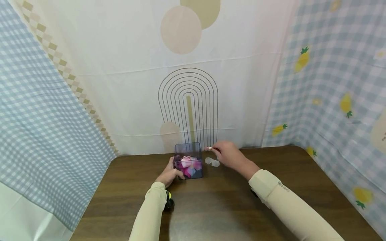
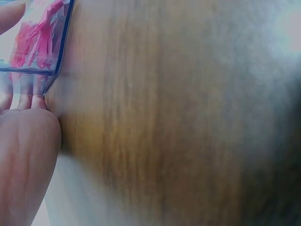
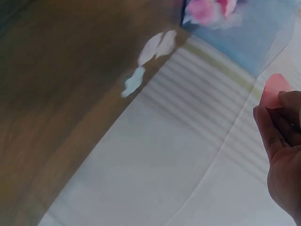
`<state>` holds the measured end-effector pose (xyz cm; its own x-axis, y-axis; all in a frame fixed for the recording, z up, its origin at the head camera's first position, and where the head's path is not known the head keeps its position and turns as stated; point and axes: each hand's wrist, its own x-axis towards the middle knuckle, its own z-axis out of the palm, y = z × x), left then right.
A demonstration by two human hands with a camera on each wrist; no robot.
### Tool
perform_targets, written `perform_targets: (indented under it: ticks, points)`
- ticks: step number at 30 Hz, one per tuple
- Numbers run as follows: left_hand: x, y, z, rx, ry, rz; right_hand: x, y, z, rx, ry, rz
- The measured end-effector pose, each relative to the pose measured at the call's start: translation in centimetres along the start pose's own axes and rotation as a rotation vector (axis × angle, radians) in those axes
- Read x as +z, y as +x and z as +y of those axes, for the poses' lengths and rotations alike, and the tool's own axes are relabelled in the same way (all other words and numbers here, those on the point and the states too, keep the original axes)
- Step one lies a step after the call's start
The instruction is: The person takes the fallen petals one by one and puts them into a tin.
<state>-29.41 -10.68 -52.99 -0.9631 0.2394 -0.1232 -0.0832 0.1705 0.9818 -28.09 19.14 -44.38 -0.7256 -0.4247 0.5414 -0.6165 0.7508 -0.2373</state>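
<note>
A clear bluish plastic box (image 1: pixel 198 173) stands near the table's back edge, holding a heap of pink, magenta and pale petals (image 1: pixel 186 162). My left hand (image 1: pixel 169 174) grips its left side, thumb at the front and fingers round the far side. In the left wrist view, several fingers show through the box wall (image 2: pixel 57 47). To the right of the box, my right hand (image 1: pixel 230 155) pinches one pink petal (image 3: pixel 272 92) between thumb and fingers, raised over the table. Below that hand lie a few whitish petals (image 1: pixel 215 163) on the wood.
The brown wooden table (image 1: pixel 135 204) ends at a hanging white cloth (image 1: pixel 132 110) with printed arches, close behind the box. Blue checked curtains (image 1: pixel 51 107) hang at both sides.
</note>
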Motion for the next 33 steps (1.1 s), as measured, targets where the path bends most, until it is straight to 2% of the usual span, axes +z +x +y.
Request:
perform_targets:
  ticks: [5,9,15,21,26,33]
  points:
    - [0.1,0.0,0.1,0.007,0.007,0.005,0.8,2.0,-2.4,0.008,0.006,-0.04]
    - [-0.1,0.1,0.0,0.007,0.002,0.009,2.4,4.4,-3.9,0.04,0.059,-0.146]
    - [-0.1,0.2,0.0,-0.001,-0.005,0.023,4.4,7.3,-4.5,0.098,0.088,-0.289]
    - [0.3,0.1,0.3,0.003,-0.02,0.02,4.8,8.0,-4.3,0.141,0.099,-0.315]
    - [0.3,0.0,0.3,0.004,-0.022,0.024,5.0,8.2,-4.5,0.128,0.086,-0.342]
    - [0.1,0.2,0.0,0.017,-0.008,0.025,5.7,8.6,-5.1,0.093,0.058,-0.428]
